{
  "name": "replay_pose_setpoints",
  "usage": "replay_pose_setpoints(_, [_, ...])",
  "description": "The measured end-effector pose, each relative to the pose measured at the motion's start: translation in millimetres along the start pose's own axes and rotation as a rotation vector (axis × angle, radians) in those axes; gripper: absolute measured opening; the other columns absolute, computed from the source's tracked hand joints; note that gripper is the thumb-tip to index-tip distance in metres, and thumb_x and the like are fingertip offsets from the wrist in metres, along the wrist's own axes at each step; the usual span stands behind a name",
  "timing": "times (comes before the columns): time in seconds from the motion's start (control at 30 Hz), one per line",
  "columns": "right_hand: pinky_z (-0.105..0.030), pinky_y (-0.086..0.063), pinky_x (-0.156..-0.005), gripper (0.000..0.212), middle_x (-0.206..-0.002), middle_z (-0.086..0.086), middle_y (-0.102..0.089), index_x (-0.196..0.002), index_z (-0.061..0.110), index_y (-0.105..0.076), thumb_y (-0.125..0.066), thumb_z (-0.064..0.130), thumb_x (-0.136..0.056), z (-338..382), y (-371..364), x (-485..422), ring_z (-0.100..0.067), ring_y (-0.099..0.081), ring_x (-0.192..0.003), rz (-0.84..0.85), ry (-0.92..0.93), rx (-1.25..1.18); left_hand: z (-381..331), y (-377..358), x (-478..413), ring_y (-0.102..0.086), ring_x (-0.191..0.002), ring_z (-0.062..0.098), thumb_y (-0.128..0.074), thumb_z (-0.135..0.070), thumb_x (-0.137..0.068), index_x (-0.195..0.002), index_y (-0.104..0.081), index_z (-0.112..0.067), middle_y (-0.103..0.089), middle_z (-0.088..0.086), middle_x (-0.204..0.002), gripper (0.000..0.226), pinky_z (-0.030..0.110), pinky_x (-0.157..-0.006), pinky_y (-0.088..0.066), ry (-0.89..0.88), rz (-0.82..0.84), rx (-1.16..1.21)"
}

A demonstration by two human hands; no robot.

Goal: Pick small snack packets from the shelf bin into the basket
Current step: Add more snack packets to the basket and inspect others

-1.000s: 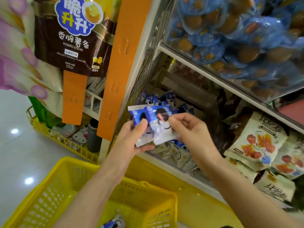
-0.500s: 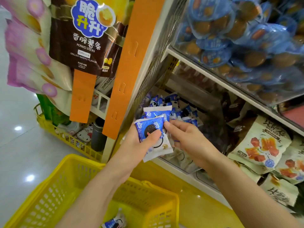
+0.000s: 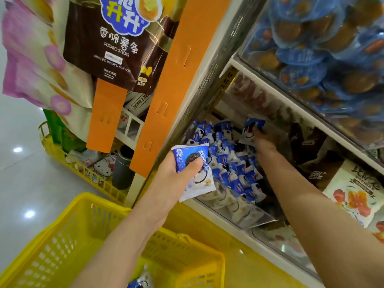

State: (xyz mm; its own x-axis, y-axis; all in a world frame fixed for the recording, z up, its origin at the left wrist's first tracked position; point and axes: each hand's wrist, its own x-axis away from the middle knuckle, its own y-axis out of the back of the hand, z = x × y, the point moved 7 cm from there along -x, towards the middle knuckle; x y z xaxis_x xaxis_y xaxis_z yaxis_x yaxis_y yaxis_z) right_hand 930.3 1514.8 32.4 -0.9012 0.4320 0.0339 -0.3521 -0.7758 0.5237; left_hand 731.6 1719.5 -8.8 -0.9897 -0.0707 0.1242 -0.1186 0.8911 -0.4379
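Observation:
My left hand (image 3: 176,173) grips a small stack of blue-and-white cookie packets (image 3: 197,173) in front of the clear shelf bin (image 3: 239,213), thumb pressed on the top one. Deep inside the bin, my right hand (image 3: 262,140) pinches another blue-and-white packet (image 3: 252,128) raised above the heap of like packets (image 3: 230,165). The yellow basket (image 3: 87,235) sits below my left forearm, with one packet (image 3: 141,280) lying in it at the bottom edge of view.
An orange hanging strip (image 3: 176,69) and a brown potato-stick bag (image 3: 116,44) hang left of the bin. Blue round snack packs (image 3: 311,55) fill the shelf above. Brown and white snack bags (image 3: 353,194) lie right of my right arm. A second yellow basket (image 3: 83,169) stands on the floor.
My right hand left the packets held by my left hand, reached deep into the bin and took hold of another packet. My left hand stayed in front with its packets.

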Motion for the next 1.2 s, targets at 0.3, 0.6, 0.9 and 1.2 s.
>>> replay_pose_setpoints(0.3, [-0.035, -0.039, -0.098, 0.034, -0.127, -0.015, -0.056, -0.123, 0.005, -0.055, -0.052, 0.024, -0.094, -6.1, -24.9, -22.0, -0.029, -0.053, -0.116, 0.031, 0.184, 0.418, 3.0, 3.2, -12.8, -0.069, -0.086, 0.006, -0.060, -0.026, -0.086, -0.106, -0.055, -0.033, -0.070, -0.005, -0.100, 0.021, 0.024, -0.073, -0.057, -0.014, 0.015, 0.013])
replay_pose_setpoints(0.6, [-0.034, -0.049, -0.081, 0.038, -0.115, -0.016, -0.061, -0.121, 0.005, -0.054, -0.056, 0.028, -0.091, -17.6, -34.2, -38.9, -0.025, -0.062, -0.085, 0.205, 0.124, 0.558, 3.4, 3.7, -11.6, -0.069, -0.083, 0.005, -0.060, -0.029, -0.084, -0.110, -0.054, -0.030, -0.070, -0.004, -0.099, 0.026, 0.019, -0.065, -0.055, -0.018, 0.031, 0.006])
replay_pose_setpoints(0.9, [-0.029, -0.057, -0.061, 0.028, -0.082, -0.014, -0.066, -0.112, 0.001, -0.062, -0.056, 0.020, -0.092, -17.7, -46.9, -37.7, -0.022, -0.062, -0.064, 0.321, 0.060, 0.447, 1.8, 3.3, -11.4, -0.069, -0.081, 0.005, -0.060, -0.023, -0.086, -0.113, -0.052, -0.027, -0.069, 0.000, -0.101, 0.029, 0.017, -0.059, -0.053, -0.008, -0.019, -0.003])
replay_pose_setpoints(1.2, [-0.029, -0.045, -0.075, 0.029, -0.101, -0.012, -0.063, -0.108, 0.009, -0.057, -0.038, 0.029, -0.099, 34.9, -34.1, 47.3, -0.018, -0.059, -0.087, 0.212, 0.525, 0.415, -0.8, 4.0, -6.4, -0.070, -0.087, 0.015, -0.052, -0.023, -0.090, -0.104, -0.054, -0.029, -0.070, 0.002, -0.099, 0.016, 0.037, -0.080, -0.054, 0.046, -0.020, 0.095])
